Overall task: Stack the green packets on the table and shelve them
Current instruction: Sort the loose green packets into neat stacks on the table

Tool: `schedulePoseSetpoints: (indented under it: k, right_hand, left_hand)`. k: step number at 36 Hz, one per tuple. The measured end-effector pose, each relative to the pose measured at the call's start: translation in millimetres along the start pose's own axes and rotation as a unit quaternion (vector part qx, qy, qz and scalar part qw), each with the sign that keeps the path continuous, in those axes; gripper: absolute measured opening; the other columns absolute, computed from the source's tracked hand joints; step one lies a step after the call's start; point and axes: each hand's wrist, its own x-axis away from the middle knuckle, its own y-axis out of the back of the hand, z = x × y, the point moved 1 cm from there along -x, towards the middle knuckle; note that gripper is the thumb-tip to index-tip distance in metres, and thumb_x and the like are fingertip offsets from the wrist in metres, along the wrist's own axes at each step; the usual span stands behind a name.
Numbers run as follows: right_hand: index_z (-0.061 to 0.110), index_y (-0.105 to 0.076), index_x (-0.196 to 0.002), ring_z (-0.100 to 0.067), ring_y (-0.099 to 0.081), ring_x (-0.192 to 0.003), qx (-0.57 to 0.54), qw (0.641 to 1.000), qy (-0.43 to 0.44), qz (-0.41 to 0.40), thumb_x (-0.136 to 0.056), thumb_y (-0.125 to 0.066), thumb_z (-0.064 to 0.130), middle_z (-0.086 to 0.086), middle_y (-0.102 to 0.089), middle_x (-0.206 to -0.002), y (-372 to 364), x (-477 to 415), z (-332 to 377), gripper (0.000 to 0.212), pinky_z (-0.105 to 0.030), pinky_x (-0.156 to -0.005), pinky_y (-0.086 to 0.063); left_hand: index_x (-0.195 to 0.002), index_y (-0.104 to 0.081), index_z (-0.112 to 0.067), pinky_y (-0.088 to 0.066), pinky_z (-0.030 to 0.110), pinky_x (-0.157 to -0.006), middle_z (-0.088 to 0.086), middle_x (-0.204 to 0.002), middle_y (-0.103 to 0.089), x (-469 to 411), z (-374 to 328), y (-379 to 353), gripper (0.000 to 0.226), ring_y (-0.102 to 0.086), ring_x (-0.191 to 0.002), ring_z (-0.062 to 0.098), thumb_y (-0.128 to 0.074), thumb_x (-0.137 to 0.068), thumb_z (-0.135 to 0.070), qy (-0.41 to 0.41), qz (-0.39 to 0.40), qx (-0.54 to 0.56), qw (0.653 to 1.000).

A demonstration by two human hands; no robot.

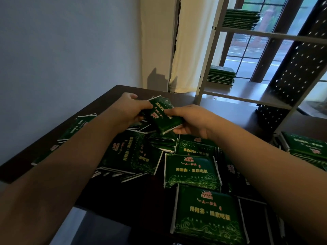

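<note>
Both hands hold a small stack of green packets above the dark table. My left hand grips the stack's left end, and my right hand pinches its right end, thumb on top. Under the hands, several loose green packets with gold print lie scattered and overlapping on the table. A neat pile of packets sits at the table's right edge.
A white-framed shelf unit with black perforated panels stands at the back right. Stacks of green packets lie on its upper shelf and middle shelf. A window is behind it, a plain wall to the left.
</note>
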Motion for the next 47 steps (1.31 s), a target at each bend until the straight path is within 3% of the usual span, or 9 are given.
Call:
schedulePoseSetpoints:
  k: [4,7,11,14,17,21,28,33,47]
  right_hand:
    - [0.006,-0.062,-0.1,-0.02,-0.071,-0.075,-0.037,0.999,-0.006,-0.025,-0.094,-0.065,0.017,-0.011,-0.073,-0.087,-7,0,4,0.013,-0.026,-0.059,-0.06]
    - [0.006,-0.06,-0.102,-0.017,-0.069,-0.072,0.032,0.996,-0.024,-0.083,-0.093,-0.064,0.017,-0.01,-0.071,-0.089,-11,1,3,0.015,-0.026,-0.059,-0.058]
    - [0.008,-0.06,-0.11,-0.014,-0.06,-0.062,0.192,0.972,-0.048,-0.125,-0.093,-0.066,0.03,-0.006,-0.064,-0.083,-18,5,-2,0.029,-0.02,-0.046,-0.04]
    - [0.013,-0.054,-0.103,-0.014,-0.056,-0.061,0.184,0.975,-0.055,-0.109,-0.096,-0.062,0.027,-0.004,-0.058,-0.078,-23,7,-2,0.018,-0.024,-0.048,-0.039]
    - [0.012,-0.054,-0.107,-0.018,-0.058,-0.065,0.159,0.98,-0.073,-0.095,-0.096,-0.061,0.023,-0.007,-0.06,-0.081,-25,7,0,0.018,-0.027,-0.05,-0.042]
    - [0.007,-0.054,-0.122,-0.017,-0.056,-0.062,0.154,0.978,-0.09,-0.103,-0.095,-0.063,0.022,-0.006,-0.056,-0.079,-24,8,0,0.033,-0.025,-0.044,-0.04]
    - [0.008,-0.049,-0.112,-0.023,-0.058,-0.066,0.077,0.985,-0.113,-0.1,-0.093,-0.065,0.024,-0.011,-0.057,-0.082,-20,4,-5,0.029,-0.031,-0.051,-0.046]
    - [0.007,-0.054,-0.109,-0.024,-0.065,-0.064,0.03,0.989,-0.107,-0.099,-0.093,-0.062,0.017,-0.014,-0.065,-0.084,-22,-6,-8,0.02,-0.029,-0.048,-0.051]
    - [0.005,-0.06,-0.115,-0.032,-0.072,-0.079,-0.034,0.989,-0.093,-0.108,-0.084,-0.07,0.017,-0.018,-0.073,-0.099,2,-7,-5,0.034,-0.037,-0.061,-0.058]
  left_hand:
    - [-0.15,-0.026,-0.005,-0.058,0.038,-0.089,0.02,-0.129,-0.05,-2,-6,-4,0.074,-0.062,-0.11,0.028,-0.066,-0.088,0.004,0.002,0.015,0.117,0.993]
    - [-0.151,-0.03,-0.012,-0.054,0.042,-0.097,0.012,-0.123,-0.055,-6,-4,-10,0.078,-0.061,-0.108,0.024,-0.073,-0.086,-0.01,0.004,0.032,-0.028,0.999]
    - [-0.15,-0.031,-0.02,-0.051,0.034,-0.08,0.001,-0.108,-0.056,-5,-3,-12,0.076,-0.06,-0.094,0.016,-0.074,-0.087,-0.025,-0.009,0.078,-0.245,0.966]
    - [-0.149,-0.034,-0.019,-0.043,0.03,-0.074,0.001,-0.117,-0.056,-4,1,-10,0.07,-0.055,-0.092,0.012,-0.07,-0.09,-0.033,-0.025,0.082,-0.338,0.937]
    - [-0.14,-0.046,-0.016,-0.04,0.024,-0.068,-0.006,-0.097,-0.054,0,7,-15,0.049,-0.051,-0.082,0.005,-0.062,-0.096,-0.033,-0.04,0.079,-0.353,0.931]
    - [-0.137,-0.048,-0.012,-0.047,0.036,-0.098,0.007,-0.127,-0.058,1,14,-23,0.047,-0.056,-0.108,0.019,-0.054,-0.099,-0.039,-0.068,0.057,-0.411,0.908]
    - [-0.133,-0.052,-0.012,-0.05,0.044,-0.098,0.01,-0.127,-0.058,5,15,-36,0.052,-0.06,-0.11,0.026,-0.05,-0.095,-0.048,-0.066,0.068,-0.406,0.909]
    - [-0.136,-0.05,-0.009,-0.048,0.024,-0.065,0.006,-0.119,-0.057,7,14,-46,0.042,-0.058,-0.088,0.012,-0.052,-0.1,-0.031,-0.063,0.066,-0.299,0.95]
    - [-0.134,-0.048,-0.018,-0.047,0.033,-0.075,0.003,-0.108,-0.056,8,12,-41,0.037,-0.055,-0.095,0.015,-0.051,-0.1,-0.034,-0.016,0.068,-0.164,0.984]
